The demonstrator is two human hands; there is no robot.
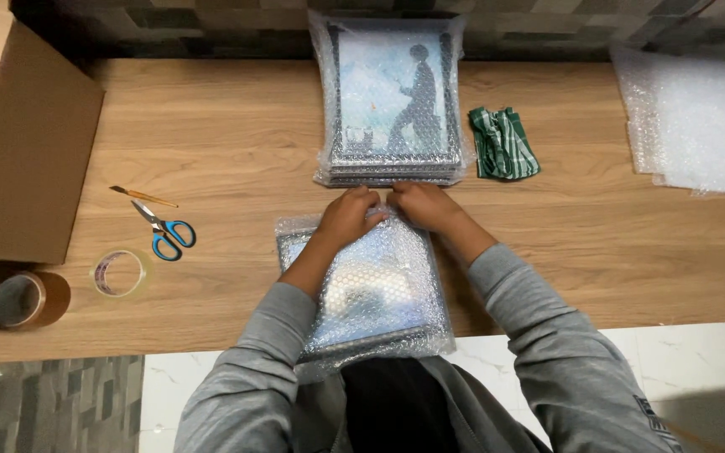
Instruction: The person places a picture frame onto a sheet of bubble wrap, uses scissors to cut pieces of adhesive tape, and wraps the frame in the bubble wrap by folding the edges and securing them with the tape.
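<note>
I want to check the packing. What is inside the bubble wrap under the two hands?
Inside the bubble wrap lies a flat rectangular frame with dark edges. Its picture cannot be made out through the wrap. The left hand and right hand cover its far edge.

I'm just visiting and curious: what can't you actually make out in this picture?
Head view only:
- Wrapped frame: bubble wrap blurs its picture; both forearms cover parts of it.
- Fingertips of left hand and right hand: curled at the frame's far edge, so the grip is unclear.
- Stack: lower frames hidden under the top one.
- Box: cut by the left edge; inside unseen.
</note>
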